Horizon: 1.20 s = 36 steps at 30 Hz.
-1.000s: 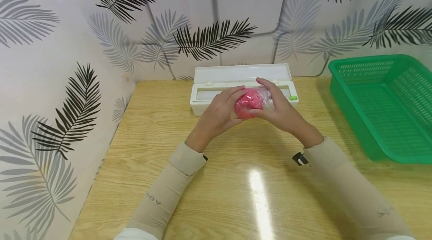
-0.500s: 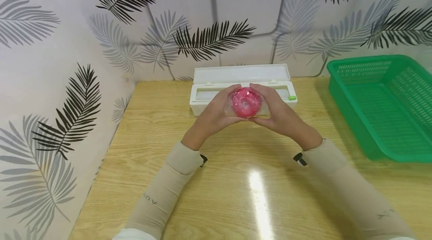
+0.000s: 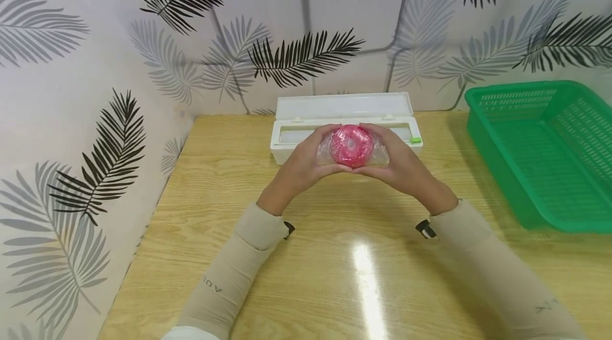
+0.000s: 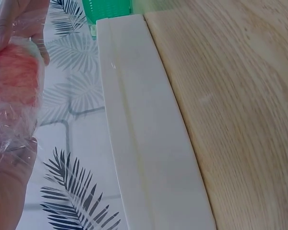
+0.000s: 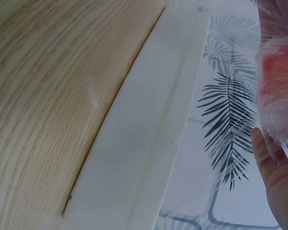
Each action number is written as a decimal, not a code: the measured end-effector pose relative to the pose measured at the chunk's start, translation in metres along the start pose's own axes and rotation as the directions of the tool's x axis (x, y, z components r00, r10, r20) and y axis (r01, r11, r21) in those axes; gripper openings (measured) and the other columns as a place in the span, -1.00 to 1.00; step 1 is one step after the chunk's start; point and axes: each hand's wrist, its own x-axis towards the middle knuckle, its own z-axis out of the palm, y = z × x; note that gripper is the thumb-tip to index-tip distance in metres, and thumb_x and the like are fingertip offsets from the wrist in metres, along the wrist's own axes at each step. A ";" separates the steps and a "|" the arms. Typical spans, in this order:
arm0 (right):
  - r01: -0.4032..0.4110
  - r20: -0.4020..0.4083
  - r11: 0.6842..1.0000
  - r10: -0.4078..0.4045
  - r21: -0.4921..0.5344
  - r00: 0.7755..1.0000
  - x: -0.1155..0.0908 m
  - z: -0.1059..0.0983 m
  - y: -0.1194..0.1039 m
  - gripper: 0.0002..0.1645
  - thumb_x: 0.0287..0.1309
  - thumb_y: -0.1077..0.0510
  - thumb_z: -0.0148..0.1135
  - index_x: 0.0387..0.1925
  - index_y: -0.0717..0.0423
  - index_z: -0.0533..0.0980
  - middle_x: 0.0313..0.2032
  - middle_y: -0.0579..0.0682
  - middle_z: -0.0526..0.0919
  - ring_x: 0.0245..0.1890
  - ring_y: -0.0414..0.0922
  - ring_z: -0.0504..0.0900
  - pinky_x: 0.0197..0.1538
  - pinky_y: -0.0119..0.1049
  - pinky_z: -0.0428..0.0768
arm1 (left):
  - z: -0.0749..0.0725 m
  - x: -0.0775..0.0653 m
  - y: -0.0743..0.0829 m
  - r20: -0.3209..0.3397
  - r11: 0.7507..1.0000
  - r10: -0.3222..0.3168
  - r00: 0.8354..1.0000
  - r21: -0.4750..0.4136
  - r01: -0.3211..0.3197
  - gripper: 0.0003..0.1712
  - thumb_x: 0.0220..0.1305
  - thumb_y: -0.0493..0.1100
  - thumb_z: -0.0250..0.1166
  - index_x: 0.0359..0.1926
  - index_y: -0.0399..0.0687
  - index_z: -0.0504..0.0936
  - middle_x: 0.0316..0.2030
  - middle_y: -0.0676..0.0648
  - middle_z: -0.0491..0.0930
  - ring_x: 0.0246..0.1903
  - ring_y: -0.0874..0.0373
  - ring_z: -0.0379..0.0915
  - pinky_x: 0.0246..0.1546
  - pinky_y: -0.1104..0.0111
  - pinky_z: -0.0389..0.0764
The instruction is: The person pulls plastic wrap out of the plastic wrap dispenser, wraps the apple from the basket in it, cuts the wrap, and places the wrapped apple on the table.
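A round pink-red thing [image 3: 351, 144] with a paler spot at its centre is wrapped in clear, crinkled cling film [image 3: 379, 151]. My left hand [image 3: 306, 162] grips it from the left and my right hand [image 3: 398, 163] from the right, thumbs meeting below it. Film bunches out at both sides between palm and thing. In the left wrist view the red bundle [image 4: 15, 79] shows side-on, and the right wrist view catches it [image 5: 281, 76] at its edge. Behind the hands stands a long white cling film dispenser [image 3: 282, 155], its lid raised, partly hidden by them.
A green plastic basket [image 3: 523, 186] stands on the wooden table [image 3: 229, 180] at the right. A bright green slider [image 3: 415, 140] sits at the dispenser's right end. The leaf-patterned wall [image 3: 268, 5] rises right behind the table.
The right hand's fingers have closed in around the bundle from a looser hold. The pink thing has turned so its round face and centre spot face up toward the head camera.
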 end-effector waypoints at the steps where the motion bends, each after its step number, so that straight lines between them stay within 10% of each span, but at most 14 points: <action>1: -0.010 -0.001 1.000 0.010 0.006 1.000 0.000 -0.001 -0.001 0.07 -0.37 0.01 0.50 0.24 0.00 0.16 0.12 0.01 0.33 0.13 -0.07 0.28 0.13 -0.11 0.30 | 0.000 0.000 0.000 -0.005 1.000 0.007 1.000 0.002 -0.007 -0.06 -0.20 0.19 0.35 0.23 0.08 0.16 0.11 0.06 0.31 0.10 0.33 0.19 0.09 0.47 0.25; 9: -0.057 0.006 0.998 0.057 0.021 0.998 0.000 -0.002 -0.004 0.01 -0.31 -0.10 0.45 0.23 -0.09 0.17 0.11 -0.03 0.36 0.11 -0.08 0.32 0.09 -0.09 0.35 | 0.001 -0.003 0.002 -0.047 0.997 0.058 0.997 0.053 -0.056 -0.12 -0.15 0.20 0.32 0.20 0.00 0.22 0.11 0.06 0.33 0.11 0.30 0.19 0.09 0.46 0.25; 18: -0.139 0.009 0.990 0.139 0.005 0.990 -0.005 -0.001 -0.009 -0.06 -0.28 -0.19 0.39 0.21 -0.23 0.20 0.07 -0.04 0.42 0.00 -0.08 0.43 -0.10 -0.10 0.50 | 0.004 -0.010 0.007 -0.041 0.990 -0.133 0.990 0.048 0.135 -0.14 -0.09 0.31 0.22 0.21 0.09 0.21 0.07 0.10 0.37 0.00 0.30 0.30 -0.03 0.40 0.38; 36: -0.201 0.138 0.978 0.207 -0.059 0.969 -0.030 0.019 -0.003 -0.06 -0.27 -0.33 0.29 0.20 -0.20 0.19 -0.01 -0.05 0.47 -0.06 -0.09 0.47 -0.15 -0.12 0.53 | 0.020 -0.038 -0.003 0.110 0.975 -0.221 0.969 0.063 0.215 -0.23 -0.03 0.35 0.14 0.18 0.20 0.19 -0.01 0.21 0.35 -0.01 0.40 0.24 -0.02 0.40 0.37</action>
